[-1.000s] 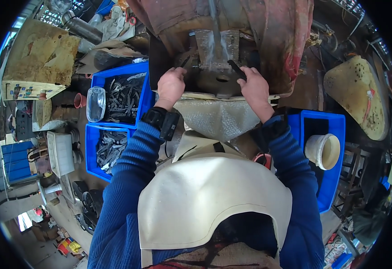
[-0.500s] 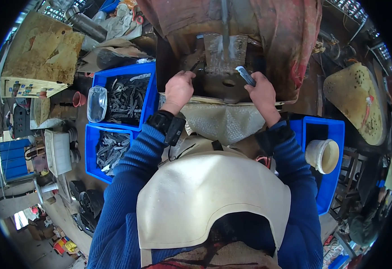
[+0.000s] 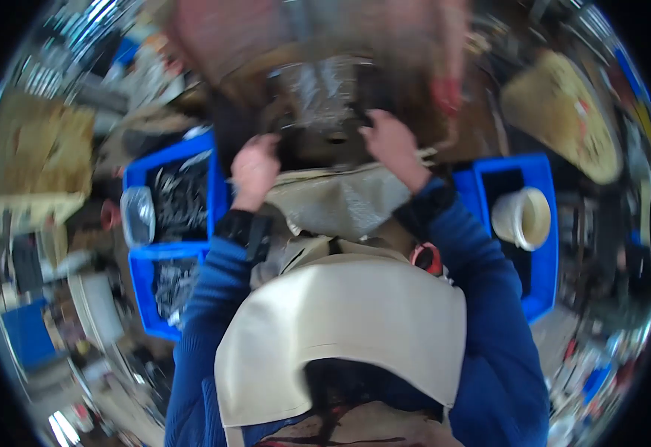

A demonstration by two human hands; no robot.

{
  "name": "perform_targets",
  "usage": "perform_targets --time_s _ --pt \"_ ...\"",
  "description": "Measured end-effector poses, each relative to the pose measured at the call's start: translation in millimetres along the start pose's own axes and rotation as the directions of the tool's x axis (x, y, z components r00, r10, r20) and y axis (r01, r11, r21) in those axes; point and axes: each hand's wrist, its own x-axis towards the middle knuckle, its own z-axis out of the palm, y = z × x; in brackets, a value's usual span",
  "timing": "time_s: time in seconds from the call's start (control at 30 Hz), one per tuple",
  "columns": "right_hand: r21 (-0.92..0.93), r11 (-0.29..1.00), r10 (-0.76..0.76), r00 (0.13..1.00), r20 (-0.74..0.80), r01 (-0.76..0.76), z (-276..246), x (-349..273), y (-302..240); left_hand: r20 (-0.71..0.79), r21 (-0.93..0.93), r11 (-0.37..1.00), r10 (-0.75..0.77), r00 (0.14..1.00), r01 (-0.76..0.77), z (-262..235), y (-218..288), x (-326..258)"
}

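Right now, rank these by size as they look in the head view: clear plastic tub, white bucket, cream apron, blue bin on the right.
1. Cream apron
2. Blue bin on the right, partly covered
3. White bucket
4. Clear plastic tub

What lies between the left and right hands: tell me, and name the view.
In the head view, a dark surface with a small hole lies between the left hand and right hand.
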Motion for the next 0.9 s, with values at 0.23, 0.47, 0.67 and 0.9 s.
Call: perform_targets --time_s 0.23,0.47,0.67,0.9 --pt "0.072 0.99 -0.118 0.993 -0.011 0.118 2.2 -6.0 7.7 0.051 -0.082 0.99 0.123 0.991 -0.118 11.9 -16.6 -1.7" --pt "0.145 0.987 -0.047 0.993 -0.111 0.063 2.3 -10.8 5.3 0.173 -0.156 0.988 0.018 0.985 0.009 10.2 -23.7 0.9" --pt "0.144 0.985 -0.076 0.983 -0.166 0.1 4.4 -11.3 7.5 0.213 -0.146 0.989 0.033 0.976 -0.001 10.2 -22.1 3.3" --pt "0.156 0.983 -0.08 0.991 -0.11 0.097 -4.5 -14.8 8.1 0.207 -0.139 0.99 0.025 0.978 0.004 11.7 -21.4 3.0"
